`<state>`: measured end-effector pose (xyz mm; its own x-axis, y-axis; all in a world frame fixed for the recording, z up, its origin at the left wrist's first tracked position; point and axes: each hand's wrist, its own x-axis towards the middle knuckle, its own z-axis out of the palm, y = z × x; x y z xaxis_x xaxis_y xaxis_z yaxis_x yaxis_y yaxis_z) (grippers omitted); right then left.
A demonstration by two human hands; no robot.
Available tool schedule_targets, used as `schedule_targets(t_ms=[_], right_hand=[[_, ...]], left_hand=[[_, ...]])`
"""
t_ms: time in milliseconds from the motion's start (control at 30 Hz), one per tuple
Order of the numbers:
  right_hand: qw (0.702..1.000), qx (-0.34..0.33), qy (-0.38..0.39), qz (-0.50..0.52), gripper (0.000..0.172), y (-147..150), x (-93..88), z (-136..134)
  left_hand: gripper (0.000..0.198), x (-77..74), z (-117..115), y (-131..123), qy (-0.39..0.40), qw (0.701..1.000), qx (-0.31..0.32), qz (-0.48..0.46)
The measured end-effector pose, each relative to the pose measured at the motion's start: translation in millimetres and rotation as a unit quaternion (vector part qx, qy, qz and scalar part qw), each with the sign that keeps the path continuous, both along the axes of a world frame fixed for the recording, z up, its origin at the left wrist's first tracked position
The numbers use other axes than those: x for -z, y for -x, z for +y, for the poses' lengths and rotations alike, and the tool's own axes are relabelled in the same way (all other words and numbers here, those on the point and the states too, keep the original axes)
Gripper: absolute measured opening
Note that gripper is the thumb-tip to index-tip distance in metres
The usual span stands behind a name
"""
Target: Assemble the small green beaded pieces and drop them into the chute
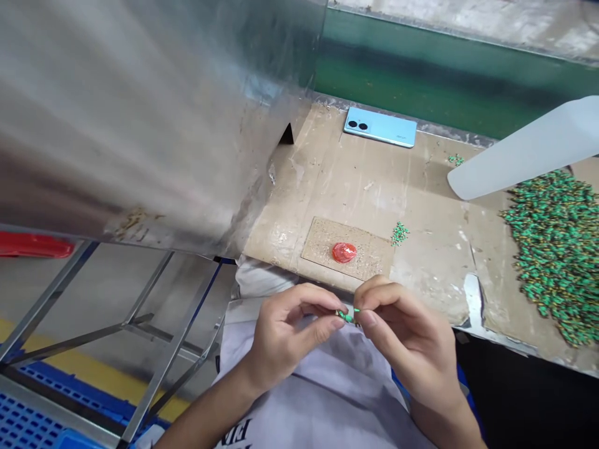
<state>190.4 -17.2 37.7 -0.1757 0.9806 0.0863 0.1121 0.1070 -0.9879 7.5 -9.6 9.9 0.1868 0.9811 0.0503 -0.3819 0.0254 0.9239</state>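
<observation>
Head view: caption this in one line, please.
Left hand and right hand pinch a small green part over a cardboard bench, a heap of green parts at right.

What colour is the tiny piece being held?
The tiny piece is bright green, best in the head view.

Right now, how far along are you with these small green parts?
Early, by the look of it. Done: only a small pile of green parts sits apart, beside the cork board. In hand: the left hand and right hand pinch one green part between them. Left: the large heap of green parts on the right, far bigger than that pile.
</observation>
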Motion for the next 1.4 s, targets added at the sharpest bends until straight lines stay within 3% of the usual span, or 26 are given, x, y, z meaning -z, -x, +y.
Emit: schedule_targets(t_ms=[200, 433, 933, 1400], right_hand=[[0.999, -0.038, 0.031, -0.006, 0.009, -1.7, -1.9, 1.3], [0.993, -0.062, 0.097, 0.007, 0.015, -5.2, -2.9, 2.9], [0.984, -0.106, 0.138, -0.024, 0.019, -9.6, -5.9, 6.3], [0.985, -0.136, 0.075, -0.069, 0.015, -15.0, -12.3, 7.5]], left_hand=[[0.015, -1.3, -1.1, 1.4, -0.112, 0.985, -0.048, 0.125], [0.012, -0.9, 2.7, 6.7, -0.193, 0.964, -0.049, 0.175], [0.011, 3.8, 4.0, 10.0, -0.189, 0.967, -0.001, 0.169], [0.001, 1.9, 4.8, 11.5, -0.202, 0.961, 0.02, 0.19]])
